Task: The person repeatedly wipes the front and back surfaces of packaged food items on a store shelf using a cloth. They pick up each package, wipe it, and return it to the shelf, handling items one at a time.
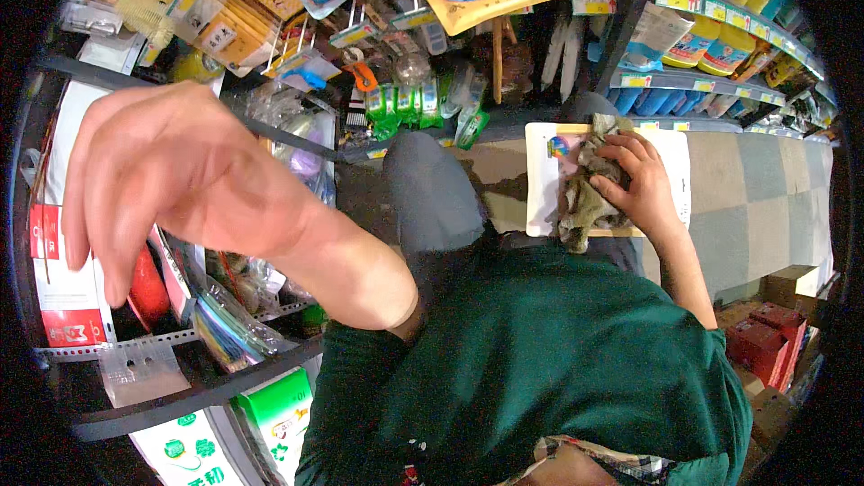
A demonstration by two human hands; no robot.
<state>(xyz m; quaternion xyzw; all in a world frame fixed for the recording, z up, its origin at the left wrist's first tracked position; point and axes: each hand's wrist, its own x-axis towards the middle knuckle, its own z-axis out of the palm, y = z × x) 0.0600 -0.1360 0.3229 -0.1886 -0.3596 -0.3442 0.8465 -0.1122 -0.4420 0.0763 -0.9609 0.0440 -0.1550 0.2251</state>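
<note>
My left hand (169, 175) is raised close to the camera at the left, fingers bent downward, in front of the shelf; its palm looks bare, though the fingertips partly hide what lies behind. At the right, my right hand (634, 179) presses on a crumpled, grey-brown cloth (584, 206). The cloth lies on a flat, white rectangular board or package (540, 182) with a yellowish edge and a coloured print. This flat item rests at my knees, above the tiled floor.
Packaged goods hang from hooks on the rack ahead, among them a yellow packet (466, 7). A shelf edge (202, 398) curves around my left side. Bottles (725, 50) stand on shelving at upper right. Red boxes (759, 344) sit at lower right, beside the tiled floor (729, 216).
</note>
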